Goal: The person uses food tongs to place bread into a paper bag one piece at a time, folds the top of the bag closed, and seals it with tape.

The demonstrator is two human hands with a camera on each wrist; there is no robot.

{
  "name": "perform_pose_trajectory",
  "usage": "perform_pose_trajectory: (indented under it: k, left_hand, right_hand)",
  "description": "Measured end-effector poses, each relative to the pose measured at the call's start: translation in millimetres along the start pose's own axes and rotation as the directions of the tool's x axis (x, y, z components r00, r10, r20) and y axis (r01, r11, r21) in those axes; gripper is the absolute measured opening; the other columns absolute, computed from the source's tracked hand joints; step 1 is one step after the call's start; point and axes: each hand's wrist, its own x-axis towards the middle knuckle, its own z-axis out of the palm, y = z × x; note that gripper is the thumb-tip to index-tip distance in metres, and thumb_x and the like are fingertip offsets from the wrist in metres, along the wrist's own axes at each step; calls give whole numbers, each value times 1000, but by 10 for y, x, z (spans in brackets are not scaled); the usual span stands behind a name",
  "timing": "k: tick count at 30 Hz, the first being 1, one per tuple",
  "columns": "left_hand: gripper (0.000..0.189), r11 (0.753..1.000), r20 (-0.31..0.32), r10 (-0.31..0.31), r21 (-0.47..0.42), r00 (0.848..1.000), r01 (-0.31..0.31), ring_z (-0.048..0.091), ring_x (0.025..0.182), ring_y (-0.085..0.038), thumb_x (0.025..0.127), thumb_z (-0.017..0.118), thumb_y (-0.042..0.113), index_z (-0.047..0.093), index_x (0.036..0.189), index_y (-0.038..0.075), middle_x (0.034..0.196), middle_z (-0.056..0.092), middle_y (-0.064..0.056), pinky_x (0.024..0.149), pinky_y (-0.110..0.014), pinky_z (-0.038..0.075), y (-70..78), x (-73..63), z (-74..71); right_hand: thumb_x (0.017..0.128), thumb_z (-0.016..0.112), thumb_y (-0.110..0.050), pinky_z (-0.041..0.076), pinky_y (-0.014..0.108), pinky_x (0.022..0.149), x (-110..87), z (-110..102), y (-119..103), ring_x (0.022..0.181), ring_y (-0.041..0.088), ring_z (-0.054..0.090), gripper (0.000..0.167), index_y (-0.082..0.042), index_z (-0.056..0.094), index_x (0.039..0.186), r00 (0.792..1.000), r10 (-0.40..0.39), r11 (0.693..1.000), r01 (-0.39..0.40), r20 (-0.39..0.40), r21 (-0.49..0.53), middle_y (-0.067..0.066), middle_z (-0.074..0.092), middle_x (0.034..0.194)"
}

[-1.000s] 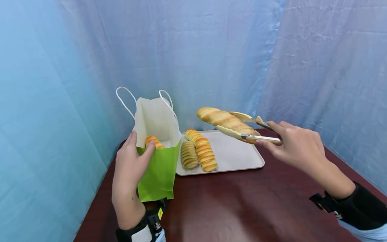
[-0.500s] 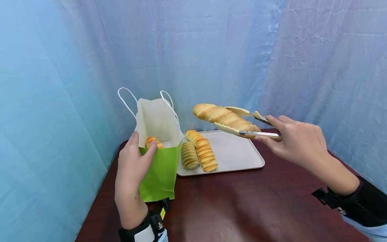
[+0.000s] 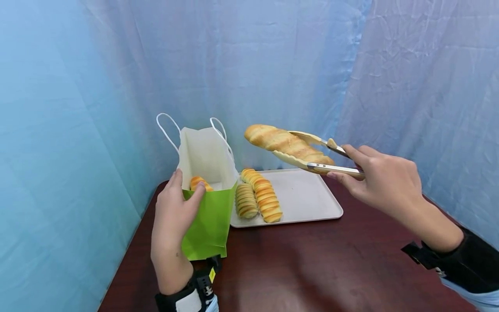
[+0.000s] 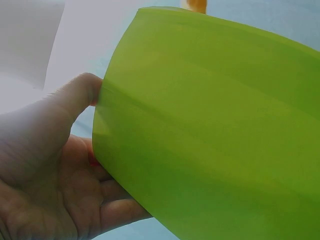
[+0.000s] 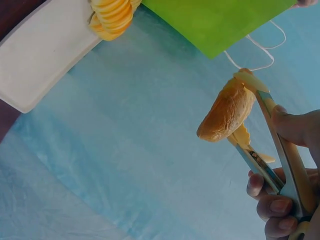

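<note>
My right hand grips a pair of tongs with pale scalloped ends. Between those ends a long golden bread loaf is held in the air, above and behind the tray. In the right wrist view the bread sits across the tong tips. My left hand holds the near left corner of a green paper bag, thumb at the front rim and fingers along the side. The left wrist view shows the thumb and fingers about the bag's edge. Inside the bag, an orange-brown bread is partly visible.
A white tray lies right of the bag. On its left part rest a greenish ridged roll and a long yellow ridged loaf. White handles rise from the bag. Blue curtains surround the dark red table.
My right hand has raised the tongs and loaf and brought them slightly left, towards the bag. My left hand keeps its hold; hand and bag appear slightly further right in view.
</note>
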Motion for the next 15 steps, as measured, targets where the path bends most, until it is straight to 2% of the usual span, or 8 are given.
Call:
perform_pose_trajectory:
  k: [3, 5, 6, 10, 12, 14, 15]
  left_hand:
    - [66, 1000, -11, 9, -8, 1000, -9, 50, 131, -36, 101, 54, 28, 35, 155, -5, 157, 40, -20, 102, -54, 45, 1, -4, 7]
    - [66, 1000, -14, 12, -11, 1000, -12, 48, 135, -36, 101, 54, 28, 34, 155, -6, 159, 37, -21, 104, -55, 44, 3, -9, 7]
    - [66, 1000, -15, 12, -12, 1000, -12, 47, 135, -36, 101, 54, 27, 34, 155, -6, 159, 37, -21, 105, -55, 44, 3, -9, 8]
    - [66, 1000, -13, 5, -5, 1000, -5, 49, 132, -36, 101, 53, 28, 34, 155, -6, 159, 37, -21, 102, -54, 45, 12, -9, 7]
    - [65, 1000, -14, 2, 2, 1000, -2, 53, 124, -36, 101, 53, 28, 36, 154, -6, 158, 39, -20, 97, -52, 48, 20, -3, 11]
    - [64, 1000, -22, 7, 21, 1000, -7, 55, 116, -36, 101, 53, 28, 37, 152, -6, 155, 42, -20, 91, -50, 49, 49, -9, 43]
    - [63, 999, -26, 10, 32, 1000, -9, 56, 113, -36, 101, 53, 28, 38, 152, -7, 154, 44, -20, 89, -49, 49, 62, -13, 58]
  right_hand:
    - [88, 58, -71, 19, 31, 39, 19, -8, -15, 42, 10, 23, 65, -18, 72, 123, 1000, 0, 1000, 0, -9, -9, -5, 46, 69]
    - [90, 41, -81, 19, 31, 39, 31, -13, -22, 42, 10, 23, 78, -17, 72, 123, 1000, -2, 1000, 2, -16, -8, -5, 47, 69]
    - [91, 36, -82, 19, 31, 39, 37, -15, -26, 42, 10, 23, 81, -17, 72, 123, 1000, -8, 1000, 7, -20, -9, -5, 47, 69]
    - [91, 34, -82, 18, 31, 39, 62, -16, -55, 42, 9, 22, 81, -17, 72, 122, 999, -30, 1000, 30, -37, 2, -5, 46, 68]
    - [91, 36, -82, 17, 30, 39, 80, -14, -78, 43, 8, 21, 80, -18, 73, 121, 998, -40, 999, 40, -51, 5, -6, 45, 68]
    - [90, 28, -84, 17, 30, 39, 59, 22, -70, 42, 7, 20, 85, -18, 73, 120, 996, -44, 999, 46, -74, 14, -6, 43, 67]
    - [91, 28, -83, 17, 30, 39, 50, 38, -64, 42, 7, 21, 85, -18, 73, 120, 995, -48, 999, 50, -83, 20, -6, 43, 67]
